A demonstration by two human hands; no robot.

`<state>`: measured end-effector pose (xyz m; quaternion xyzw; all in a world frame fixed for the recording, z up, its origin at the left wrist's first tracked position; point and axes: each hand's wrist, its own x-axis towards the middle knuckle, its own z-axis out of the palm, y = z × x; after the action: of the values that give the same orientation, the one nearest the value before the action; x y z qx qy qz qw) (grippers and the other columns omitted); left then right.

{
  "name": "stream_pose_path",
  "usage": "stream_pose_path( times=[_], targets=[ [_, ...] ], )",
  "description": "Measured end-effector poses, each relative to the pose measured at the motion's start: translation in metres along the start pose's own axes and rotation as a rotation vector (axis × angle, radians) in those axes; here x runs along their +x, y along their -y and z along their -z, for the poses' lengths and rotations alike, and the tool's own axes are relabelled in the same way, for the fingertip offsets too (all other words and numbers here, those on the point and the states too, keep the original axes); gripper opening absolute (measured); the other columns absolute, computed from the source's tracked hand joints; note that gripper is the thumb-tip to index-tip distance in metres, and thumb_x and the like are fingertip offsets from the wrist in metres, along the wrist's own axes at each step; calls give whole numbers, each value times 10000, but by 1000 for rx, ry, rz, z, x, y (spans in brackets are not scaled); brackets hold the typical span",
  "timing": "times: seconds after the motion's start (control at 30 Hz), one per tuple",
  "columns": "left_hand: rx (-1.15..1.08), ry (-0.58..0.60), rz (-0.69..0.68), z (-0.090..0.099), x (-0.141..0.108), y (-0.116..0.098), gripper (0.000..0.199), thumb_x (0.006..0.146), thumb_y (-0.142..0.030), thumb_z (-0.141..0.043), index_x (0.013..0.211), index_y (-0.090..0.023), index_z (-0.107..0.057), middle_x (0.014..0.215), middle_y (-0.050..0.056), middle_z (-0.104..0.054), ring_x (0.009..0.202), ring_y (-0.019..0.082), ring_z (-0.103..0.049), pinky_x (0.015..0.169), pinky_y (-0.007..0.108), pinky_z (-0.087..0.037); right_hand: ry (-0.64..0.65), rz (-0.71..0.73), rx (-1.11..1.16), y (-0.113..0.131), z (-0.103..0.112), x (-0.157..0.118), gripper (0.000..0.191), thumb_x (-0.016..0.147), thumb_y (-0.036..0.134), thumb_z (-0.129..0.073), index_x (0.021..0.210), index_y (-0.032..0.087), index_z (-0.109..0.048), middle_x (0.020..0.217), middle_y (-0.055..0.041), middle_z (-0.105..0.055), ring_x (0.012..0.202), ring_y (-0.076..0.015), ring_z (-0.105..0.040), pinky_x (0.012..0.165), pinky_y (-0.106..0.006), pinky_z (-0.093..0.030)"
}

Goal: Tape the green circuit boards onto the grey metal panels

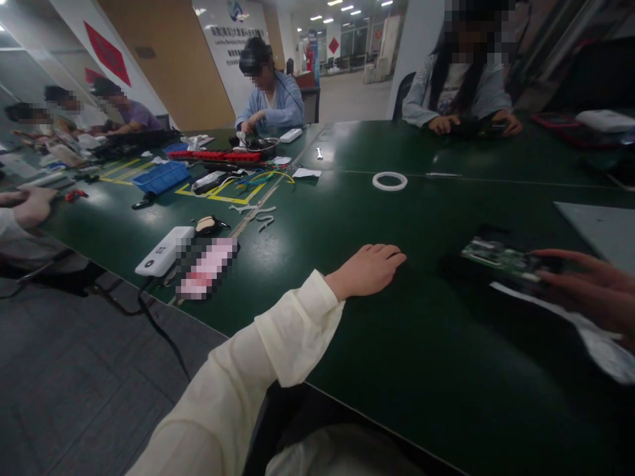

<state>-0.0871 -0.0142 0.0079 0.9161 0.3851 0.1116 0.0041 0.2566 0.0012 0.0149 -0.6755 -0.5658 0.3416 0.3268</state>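
Observation:
My left hand [370,270], in a cream sleeve, rests palm down on the dark green table [436,383]. Its fingers lie loosely side by side with nothing seen under them. At the right edge, my right hand [590,284] is closed around the end of a green circuit board [501,256], which sits in a dark housing and is blurred. Below this hand, a white strip [536,301] trails towards crinkled, silvery-white material [608,350]. The wrist on this side is out of frame.
A white ring [389,181] and a small wrench [319,154] lie farther back. Left are a power bank [165,251], a phone [208,268], white clips [265,221] and a blue bin [161,177]. A grey panel [600,228] lies right. Several people sit around the table.

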Motion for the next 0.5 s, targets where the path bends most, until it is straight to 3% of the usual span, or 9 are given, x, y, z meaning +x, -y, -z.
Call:
stream_pose_path(
  times=[0.1,0.2,0.37,0.5],
  targets=[
    [6,-76,20,2,1,-2,339,937,-185,-374,1269,-144,-429,1302,104,-490,1194,210,-490,993,372,-394,204,-161,179,12,-24,-6,560,699,308,-636,1245,288,-512,980,-122,-653,764,-222,-653,613,-303,-542],
    [-7,-166,38,2,2,-3,324,936,-191,-380,1248,-126,-438,1258,107,-514,1160,211,-500,977,366,-407,290,-24,38,15,-40,-14,611,720,406,-611,1295,267,-461,1008,-105,-641,731,-209,-640,607,-302,-540],
    [-50,-235,21,-1,3,-3,335,940,-244,-404,1255,-132,-429,1262,101,-513,1168,212,-481,997,371,-399,94,295,-419,18,-52,-24,590,809,477,-494,1332,212,-427,1034,-109,-648,830,-243,-645,736,-368,-526],
    [-87,-195,-63,-1,4,-4,366,951,-312,-382,1278,-150,-414,1289,107,-501,1205,216,-459,1024,394,-377,27,436,-585,23,-60,-31,533,894,488,-382,1321,173,-438,1047,-117,-641,848,-241,-636,739,-361,-516]
  ],
)
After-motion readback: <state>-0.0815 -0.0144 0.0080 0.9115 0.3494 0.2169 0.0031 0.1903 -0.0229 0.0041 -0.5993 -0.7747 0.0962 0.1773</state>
